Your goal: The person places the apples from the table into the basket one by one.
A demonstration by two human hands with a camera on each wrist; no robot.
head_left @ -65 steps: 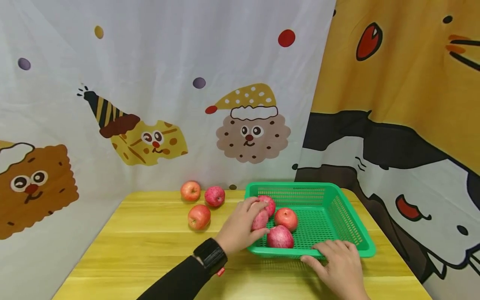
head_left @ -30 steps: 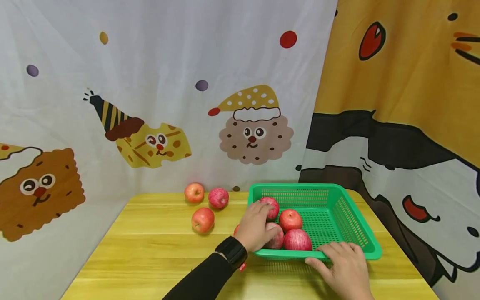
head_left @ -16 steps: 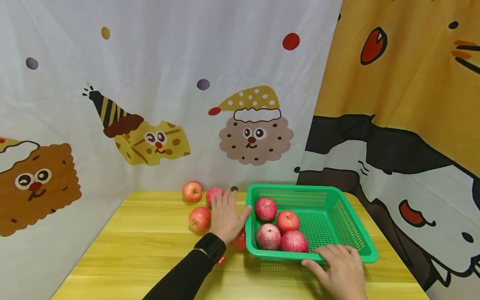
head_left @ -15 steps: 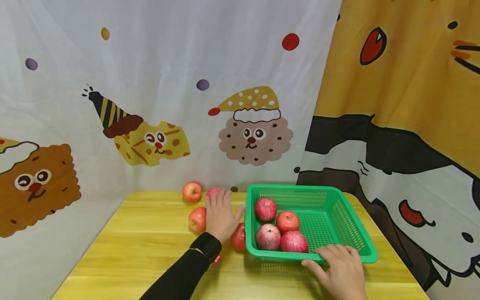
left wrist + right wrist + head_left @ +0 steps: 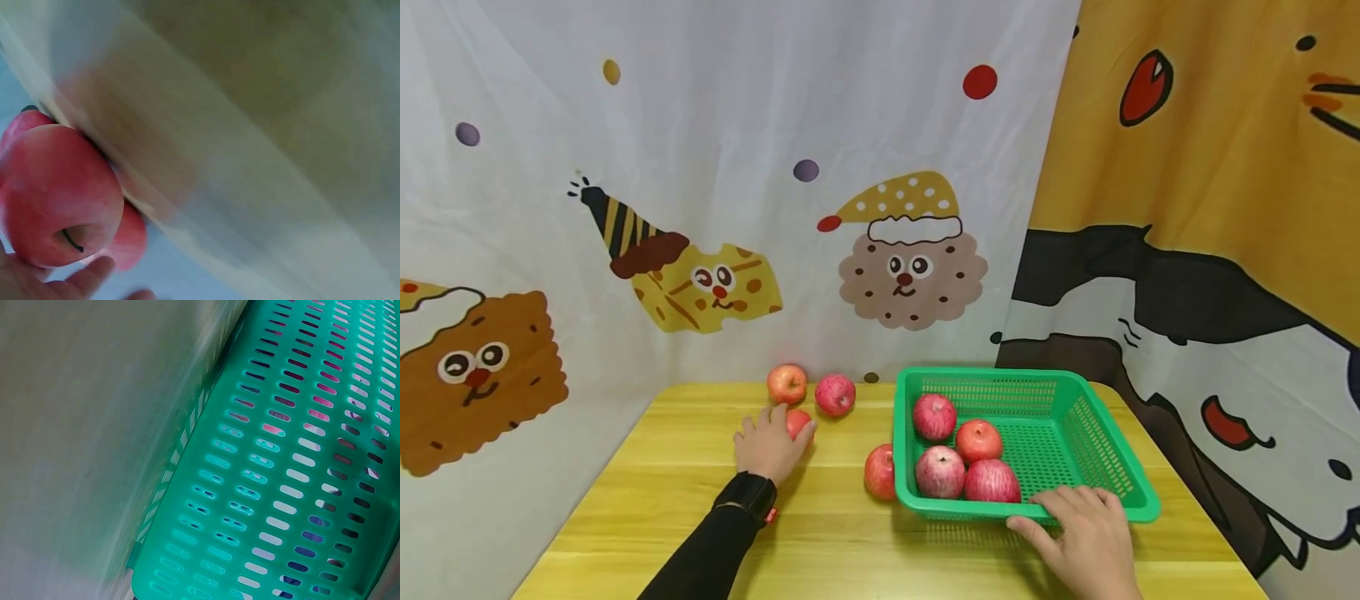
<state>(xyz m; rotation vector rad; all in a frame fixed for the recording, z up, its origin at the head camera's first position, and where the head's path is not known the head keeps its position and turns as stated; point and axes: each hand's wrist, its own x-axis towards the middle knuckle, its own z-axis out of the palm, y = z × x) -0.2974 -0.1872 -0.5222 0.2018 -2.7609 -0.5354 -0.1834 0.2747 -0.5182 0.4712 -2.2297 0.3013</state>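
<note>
On the table's left part my left hand [image 5: 769, 446] is around a red apple [image 5: 797, 423], thumb to its right and fingers to its left. In the left wrist view the fingers lie loosely spread under a large apple [image 5: 62, 194], with a gap between some fingertips and its skin. My right hand [image 5: 1088, 537] grips the front rim of a green plastic basket [image 5: 955, 507], fingers over the rim and thumb outside. Several red apples, such as a striped apple [image 5: 992, 481], sit in the basket's left part. The right wrist view shows its slotted wall [image 5: 187, 550].
An orange-red apple [image 5: 787, 384] and a darker pink apple [image 5: 835, 395] stand at the table's back edge. Another apple [image 5: 879, 472] is right beside the basket's left wall. Behind the wooden table [image 5: 820, 550] hangs a printed curtain [image 5: 865, 108].
My left hand has let go of an apple in the basket's front left corner and moved left to an apple on the table. The right hand stays on the rim.
</note>
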